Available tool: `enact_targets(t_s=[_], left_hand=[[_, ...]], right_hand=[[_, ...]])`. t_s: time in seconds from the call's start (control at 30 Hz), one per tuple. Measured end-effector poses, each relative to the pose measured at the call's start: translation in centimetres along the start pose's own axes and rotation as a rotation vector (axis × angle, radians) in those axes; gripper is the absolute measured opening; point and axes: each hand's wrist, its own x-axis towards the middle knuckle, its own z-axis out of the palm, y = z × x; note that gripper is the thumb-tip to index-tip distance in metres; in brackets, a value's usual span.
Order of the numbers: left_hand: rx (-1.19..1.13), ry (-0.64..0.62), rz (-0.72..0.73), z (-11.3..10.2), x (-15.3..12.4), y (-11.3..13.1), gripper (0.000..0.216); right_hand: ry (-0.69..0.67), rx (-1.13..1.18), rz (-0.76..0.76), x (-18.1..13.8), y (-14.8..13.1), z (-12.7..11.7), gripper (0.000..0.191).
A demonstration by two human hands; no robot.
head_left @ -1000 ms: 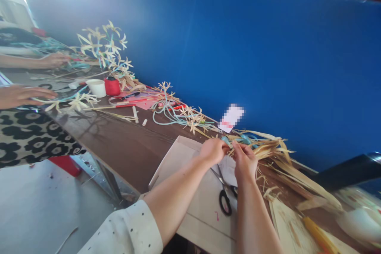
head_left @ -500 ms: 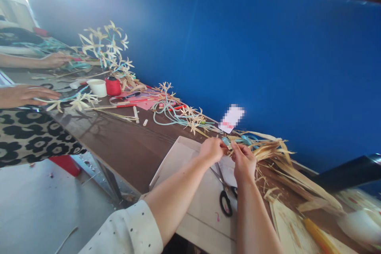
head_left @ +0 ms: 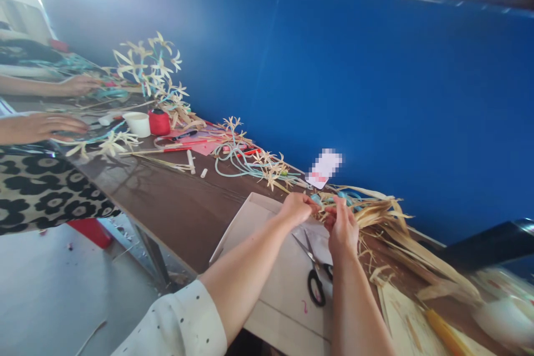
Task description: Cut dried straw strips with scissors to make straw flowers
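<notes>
Above the far edge of the cardboard tray, my left hand point(head_left: 298, 208) is closed in a pinch. A thin pale piece seems to lie at its fingertips, too small to name. Just right of it, my right hand point(head_left: 344, 226) has thumb and fingers apart, with nothing visible between them. Dried husk strips point(head_left: 381, 210) and light-blue pieces point(head_left: 344, 196) lie behind and beside my right hand. Below the hands, black-handled scissors point(head_left: 316, 278) rest with blades parted on the cardboard tray point(head_left: 233, 233).
Husk flowers on blue stems point(head_left: 246, 161), a red thread spool point(head_left: 159, 122) and a white cup point(head_left: 137, 124) stand along the table. At the left are a co-worker's hand point(head_left: 45, 127) and another person's hand point(head_left: 79, 85). A yellow-handled tool point(head_left: 446, 334) lies front right. A blue wall point(head_left: 375, 78) rises behind.
My right hand's thumb and fingers have spread apart, and its fingertips have drawn slightly away from my left hand. My left hand keeps its pinch in nearly the same place.
</notes>
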Motion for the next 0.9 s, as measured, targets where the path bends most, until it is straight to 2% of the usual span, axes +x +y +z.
enact_targets(t_s=[0.2, 0.33, 0.53, 0.7, 0.9], left_hand=[[-0.023, -0.017, 0.019, -0.1, -0.2, 0.2, 0.025], [0.075, -0.029, 0.056, -0.2, -0.2, 0.2, 0.021], [0.322, -0.049, 0.171, -0.3, -0.3, 0.1, 0.022], [0.552, 0.012, 0.242, -0.1, -0.9, 0.4, 0.026], [0.676, 0.075, 0.349, 0.2, -1.3, 0.6, 0.026]], right_hand=[[-0.15, -0.048, -0.011, 0.1, 0.3, -0.2, 0.046], [-0.206, -0.039, 0.017, -0.1, 0.1, -0.2, 0.044], [-0.233, -0.158, -0.011, -0.2, 0.2, -0.2, 0.039], [-0.194, -0.31, -0.095, 0.1, 0.2, -0.4, 0.037], [-0.162, -0.332, -0.12, 0.2, 0.1, -0.4, 0.035]])
